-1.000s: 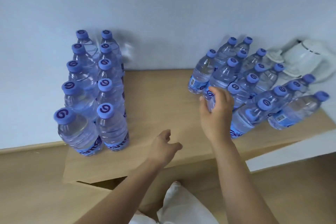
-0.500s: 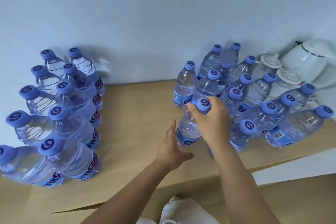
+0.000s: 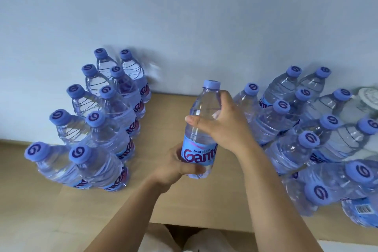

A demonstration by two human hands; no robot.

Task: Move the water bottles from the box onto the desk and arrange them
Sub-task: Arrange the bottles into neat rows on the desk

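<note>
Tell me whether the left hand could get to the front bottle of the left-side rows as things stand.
Probably yes, once freed: the left hand grips the held bottle at its base, and only bare desk lies between it and the front bottle.

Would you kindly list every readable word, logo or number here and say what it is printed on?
"Gante", cut off by the fingers: label of the held bottle.
Swirl logo, like a "G": caps.
"nte" fragments: left group's labels.
Small print beside the brand and the barcode digits: too blurred.

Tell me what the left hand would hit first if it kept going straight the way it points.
The left hand already grips the held bottle at its base. Past that, probably the right-hand cluster of bottles, though depth is unclear.
</note>
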